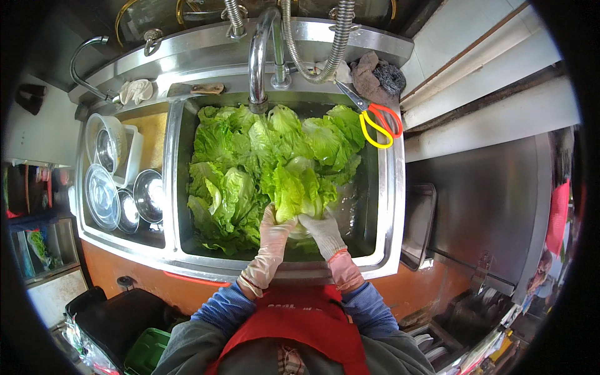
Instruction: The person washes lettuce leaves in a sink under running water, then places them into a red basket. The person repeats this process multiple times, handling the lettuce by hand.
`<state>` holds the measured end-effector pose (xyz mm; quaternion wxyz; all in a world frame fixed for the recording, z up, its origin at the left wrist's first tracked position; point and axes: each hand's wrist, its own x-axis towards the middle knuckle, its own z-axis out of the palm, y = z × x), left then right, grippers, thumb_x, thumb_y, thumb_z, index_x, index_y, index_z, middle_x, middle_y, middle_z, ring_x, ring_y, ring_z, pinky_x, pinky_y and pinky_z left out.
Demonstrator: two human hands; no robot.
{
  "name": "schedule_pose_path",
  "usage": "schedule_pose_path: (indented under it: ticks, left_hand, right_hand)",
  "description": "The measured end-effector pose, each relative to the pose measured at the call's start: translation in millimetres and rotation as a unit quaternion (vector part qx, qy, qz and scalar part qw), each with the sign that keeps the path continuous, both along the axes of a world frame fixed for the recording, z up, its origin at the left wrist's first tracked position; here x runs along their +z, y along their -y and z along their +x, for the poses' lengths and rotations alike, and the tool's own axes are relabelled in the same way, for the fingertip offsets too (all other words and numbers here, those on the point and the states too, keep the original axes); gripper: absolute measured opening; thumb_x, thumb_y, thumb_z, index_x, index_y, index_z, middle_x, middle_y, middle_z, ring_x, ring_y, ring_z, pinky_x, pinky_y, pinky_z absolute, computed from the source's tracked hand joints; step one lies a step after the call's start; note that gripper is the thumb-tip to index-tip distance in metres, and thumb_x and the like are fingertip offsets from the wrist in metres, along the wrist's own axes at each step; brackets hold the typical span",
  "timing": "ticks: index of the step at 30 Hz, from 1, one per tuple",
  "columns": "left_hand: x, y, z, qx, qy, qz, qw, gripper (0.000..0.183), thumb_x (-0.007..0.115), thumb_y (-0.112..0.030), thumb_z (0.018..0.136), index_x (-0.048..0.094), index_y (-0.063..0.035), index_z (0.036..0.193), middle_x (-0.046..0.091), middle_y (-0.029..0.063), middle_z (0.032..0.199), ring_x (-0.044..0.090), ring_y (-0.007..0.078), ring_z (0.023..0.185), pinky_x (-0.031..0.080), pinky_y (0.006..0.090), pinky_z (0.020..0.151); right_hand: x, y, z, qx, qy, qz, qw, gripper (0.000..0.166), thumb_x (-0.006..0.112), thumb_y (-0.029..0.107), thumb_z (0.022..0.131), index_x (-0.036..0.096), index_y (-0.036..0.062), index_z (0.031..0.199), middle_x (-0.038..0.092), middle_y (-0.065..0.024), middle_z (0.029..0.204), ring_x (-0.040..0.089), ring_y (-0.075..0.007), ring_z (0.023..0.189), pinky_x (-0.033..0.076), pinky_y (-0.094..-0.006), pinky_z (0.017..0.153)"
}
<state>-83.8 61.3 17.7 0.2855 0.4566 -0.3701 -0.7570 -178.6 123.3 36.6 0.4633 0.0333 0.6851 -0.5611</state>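
A large bunch of green lettuce leaves [225, 145] floats in the water of a stainless steel sink basin [382, 201]. At the basin's near side, my left hand [275, 229], in a thin translucent glove, grips the base of a lettuce piece [297, 187]. My right hand [323, 234], in a whitish knitted glove with a pinkish cuff, holds the same piece from the other side. The fingertips are partly hidden by the leaves. A chrome faucet [258, 61] reaches over the lettuce, and a thin stream of water seems to fall from it.
Red-and-yellow-handled scissors [375, 124] lie at the basin's right back corner, near a brown cloth [365, 75] and a steel scourer [390, 78]. A wooden-handled knife [199, 88] rests on the back ledge. The left basin holds a clear plastic lid [101, 197] and steel bowls [149, 196].
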Motion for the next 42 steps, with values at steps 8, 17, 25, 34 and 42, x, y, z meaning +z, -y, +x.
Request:
schedule_pose_path:
  ticks: [8, 17, 25, 34, 42]
  left_hand:
    - [22, 14, 16, 0.058, -0.043, 0.154, 0.985, 0.039, 0.062, 0.012, 0.067, 0.053, -0.0016, 0.102, 0.060, 0.0081, 0.092, 0.059, 0.0185, 0.079, 0.050, 0.0290, 0.071]
    - [-7, 26, 42, 0.083, -0.186, 0.290, 0.935, 0.034, 0.054, 0.009, 0.071, 0.049, 0.0038, 0.104, 0.057, 0.0142, 0.101, 0.057, 0.0251, 0.089, 0.048, 0.0359, 0.082]
    - [-12, 50, 55, 0.009, -0.154, 0.257, 0.954, 0.036, 0.055, 0.006, 0.070, 0.048, 0.0054, 0.106, 0.059, 0.0139, 0.094, 0.060, 0.0258, 0.083, 0.050, 0.0337, 0.074]
    - [0, 73, 59, -0.225, -0.109, 0.210, 0.945, 0.060, 0.070, -0.016, 0.072, 0.039, 0.0003, 0.122, 0.055, 0.0094, 0.109, 0.054, 0.0204, 0.097, 0.044, 0.0331, 0.084]
    - [7, 75, 49, -0.299, -0.169, 0.230, 0.911, 0.055, 0.069, -0.020, 0.073, 0.045, 0.0002, 0.118, 0.055, 0.0096, 0.110, 0.054, 0.0204, 0.100, 0.043, 0.0331, 0.087]
  right_hand:
    - [-15, -8, 20, -0.157, 0.147, -0.086, 0.973, 0.025, 0.060, 0.011, 0.074, 0.056, -0.0014, 0.095, 0.060, -0.0092, 0.086, 0.060, -0.0208, 0.073, 0.050, -0.0313, 0.067]
    - [-17, -2, 47, -0.258, 0.326, -0.192, 0.889, 0.027, 0.053, 0.010, 0.078, 0.051, 0.0023, 0.104, 0.058, -0.0092, 0.097, 0.058, -0.0223, 0.085, 0.052, -0.0324, 0.067]
    - [5, -1, 41, -0.226, 0.286, -0.208, 0.908, 0.035, 0.045, 0.010, 0.082, 0.043, 0.0053, 0.117, 0.052, -0.0160, 0.111, 0.054, -0.0292, 0.098, 0.052, -0.0360, 0.075]
    - [13, -16, 27, 0.194, -0.037, -0.155, 0.968, 0.025, 0.058, -0.002, 0.071, 0.055, 0.0005, 0.096, 0.062, -0.0130, 0.092, 0.062, -0.0222, 0.085, 0.050, -0.0277, 0.069]
    - [2, -7, 9, 0.460, -0.193, -0.151, 0.853, 0.027, 0.059, 0.004, 0.071, 0.055, 0.0037, 0.098, 0.061, -0.0136, 0.093, 0.060, -0.0233, 0.086, 0.047, -0.0311, 0.077]
